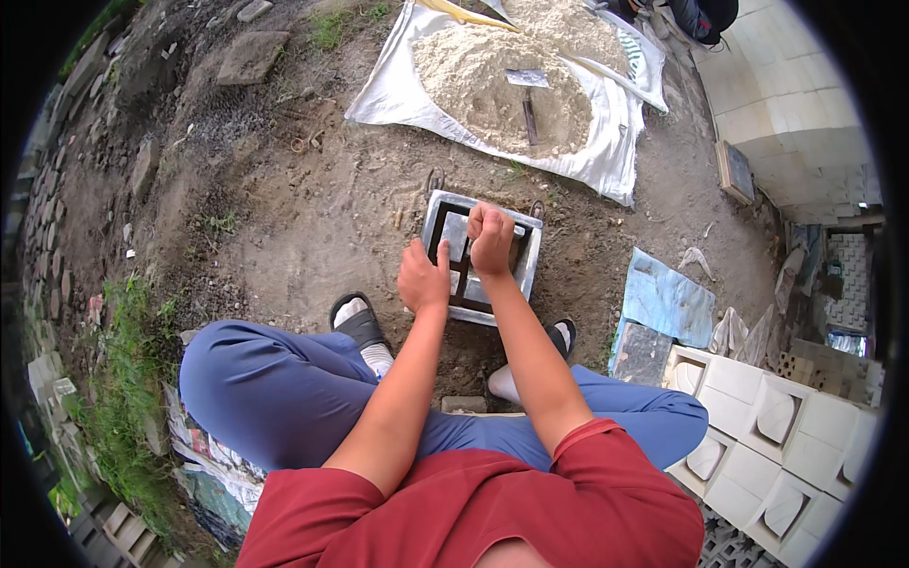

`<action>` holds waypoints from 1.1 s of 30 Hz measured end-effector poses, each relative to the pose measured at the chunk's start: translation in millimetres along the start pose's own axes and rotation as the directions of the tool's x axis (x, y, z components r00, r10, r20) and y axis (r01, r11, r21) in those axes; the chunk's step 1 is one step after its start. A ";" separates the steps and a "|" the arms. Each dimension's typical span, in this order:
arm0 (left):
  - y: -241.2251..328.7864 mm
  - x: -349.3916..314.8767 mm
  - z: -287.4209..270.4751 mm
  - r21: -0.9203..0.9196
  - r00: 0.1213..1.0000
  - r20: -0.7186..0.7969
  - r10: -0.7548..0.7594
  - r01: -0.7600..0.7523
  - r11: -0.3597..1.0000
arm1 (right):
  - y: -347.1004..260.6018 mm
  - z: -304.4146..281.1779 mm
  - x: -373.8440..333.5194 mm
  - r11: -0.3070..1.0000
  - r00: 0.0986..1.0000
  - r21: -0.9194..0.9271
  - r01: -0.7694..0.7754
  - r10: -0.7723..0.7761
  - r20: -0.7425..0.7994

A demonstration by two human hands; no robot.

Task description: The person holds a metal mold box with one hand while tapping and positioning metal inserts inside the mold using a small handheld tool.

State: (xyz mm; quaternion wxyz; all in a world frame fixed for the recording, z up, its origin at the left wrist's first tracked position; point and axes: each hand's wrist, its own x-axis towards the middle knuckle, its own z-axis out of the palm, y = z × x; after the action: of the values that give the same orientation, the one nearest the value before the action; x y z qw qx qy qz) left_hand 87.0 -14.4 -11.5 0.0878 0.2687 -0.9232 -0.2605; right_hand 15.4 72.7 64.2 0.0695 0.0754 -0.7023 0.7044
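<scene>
A square metal mould (532, 270) with a pale, dusty rim and dark inner slots stands on the ground between my feet. Flat grey plates (454, 233) lie inside it, divided by dark bars. My left hand (423, 276) is closed on the mould's left side, its thumb pointing up along the inner edge. Over the upper right part of the mould, my right hand (490, 239) is curled into a fist; whatever its fingers hold is hidden. Small loop-shaped handles (435, 180) stick out at the far side of the mould.
Beyond the mould, pale powder (473, 80) is heaped on white sacks (398, 99), with a flat-bladed trowel (529, 104) lying on it. Pale hollow blocks (743, 431) are stacked at the right, near a blue sheet (668, 298). A person (701, 17) is partly visible at the top right.
</scene>
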 end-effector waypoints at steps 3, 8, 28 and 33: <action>5.3 -0.1 2.5 -0.008 1.000 -0.007 0.003 -0.003 1.000 | -17.4 -6.4 13.8 0.975 0.990 0.207 -0.083 0.104 -0.092; -7.9 1.7 0.6 -0.002 1.000 -0.020 -0.001 0.001 1.000 | -80.3 8.6 22.8 0.972 0.997 0.228 -0.052 0.062 -0.037; -6.8 0.9 -0.9 0.015 1.000 0.015 -0.017 0.017 1.000 | -84.2 -1.0 -16.6 0.974 1.000 0.223 -0.026 0.027 -0.002; -0.1 -0.1 -4.3 -0.009 0.998 0.053 -0.025 0.025 1.000 | -42.6 2.4 -43.0 0.997 0.997 0.011 -0.075 0.074 0.014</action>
State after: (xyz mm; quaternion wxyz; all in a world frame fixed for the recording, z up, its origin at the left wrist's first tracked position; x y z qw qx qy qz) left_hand 88.4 -16.3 -7.9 0.0613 0.2727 -0.9204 -0.2734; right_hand 66.2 70.8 97.2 0.0380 0.0543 -0.7010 0.7101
